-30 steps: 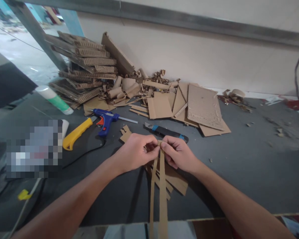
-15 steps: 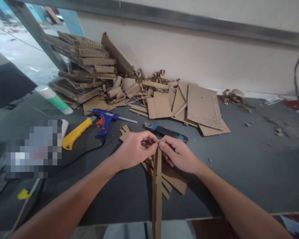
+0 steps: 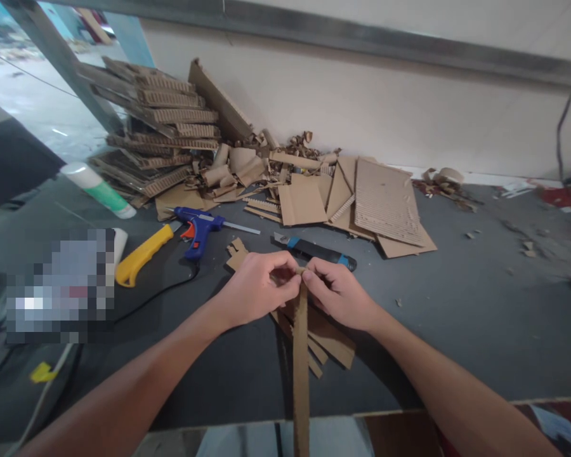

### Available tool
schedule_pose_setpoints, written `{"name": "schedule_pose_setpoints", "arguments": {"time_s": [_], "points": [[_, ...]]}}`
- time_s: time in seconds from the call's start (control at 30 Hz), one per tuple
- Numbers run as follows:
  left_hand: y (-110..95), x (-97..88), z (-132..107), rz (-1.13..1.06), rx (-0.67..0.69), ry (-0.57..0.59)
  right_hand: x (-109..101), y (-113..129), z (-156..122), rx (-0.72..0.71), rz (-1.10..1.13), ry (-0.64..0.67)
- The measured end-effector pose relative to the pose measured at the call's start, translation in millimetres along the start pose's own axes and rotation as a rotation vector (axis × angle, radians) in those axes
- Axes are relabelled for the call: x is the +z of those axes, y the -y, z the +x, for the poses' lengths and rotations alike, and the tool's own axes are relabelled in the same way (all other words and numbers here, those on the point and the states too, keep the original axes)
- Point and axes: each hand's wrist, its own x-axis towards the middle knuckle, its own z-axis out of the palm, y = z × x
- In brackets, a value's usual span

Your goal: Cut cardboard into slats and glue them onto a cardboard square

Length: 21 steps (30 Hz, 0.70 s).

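My left hand point(image 3: 261, 285) and my right hand point(image 3: 340, 293) meet over the table, both pinching the upper end of a long cardboard strip point(image 3: 301, 368). Thumbs and fingertips of the two hands nearly touch there. The strip hangs down toward me, past the table's front edge. Beneath my hands lie several cut cardboard pieces point(image 3: 335, 339), partly covered by them. Just beyond my fingers rests a black and blue utility knife point(image 3: 314, 249). A blue glue gun point(image 3: 200, 231) with a glue stick in its back lies farther left.
A yellow-handled cutter point(image 3: 145, 254) is beside the glue gun. Stacked corrugated cardboard point(image 3: 171, 108), curled scraps point(image 3: 233, 168) and flat cardboard sheets point(image 3: 387, 203) line the wall side. At the left are a white and green tube point(image 3: 98, 189), a blurred-out object point(image 3: 66, 285) and cables.
Where two strip lengths showed side by side below my fingers, one broad length now shows. Both hands keep their pinch in about the same place; the view has shifted slightly.
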Motion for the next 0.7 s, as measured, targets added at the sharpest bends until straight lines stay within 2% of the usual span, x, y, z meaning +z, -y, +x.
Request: {"name": "schedule_pose_setpoints", "arguments": {"time_s": [0.27, 0.5, 0.57, 0.7], "points": [[3.4, 4.0, -0.9, 0.156, 0.106, -0.094, 1.5, -1.7, 1.3, 0.024, 0.098, 0.001], [8.7, 10.3, -1.1, 0.406, 0.283, -0.226, 2.5, -2.4, 3.4, 0.060, 0.234, 0.017], [8.7, 10.0, -1.7, 0.346, 0.281, -0.221, 1.6, -2.3, 3.2, 0.064, 0.249, 0.023], [8.0, 8.4, -2.3, 0.112, 0.168, -0.177, -0.7, -1.2, 1.8, 0.053, 0.218, 0.037]]}}
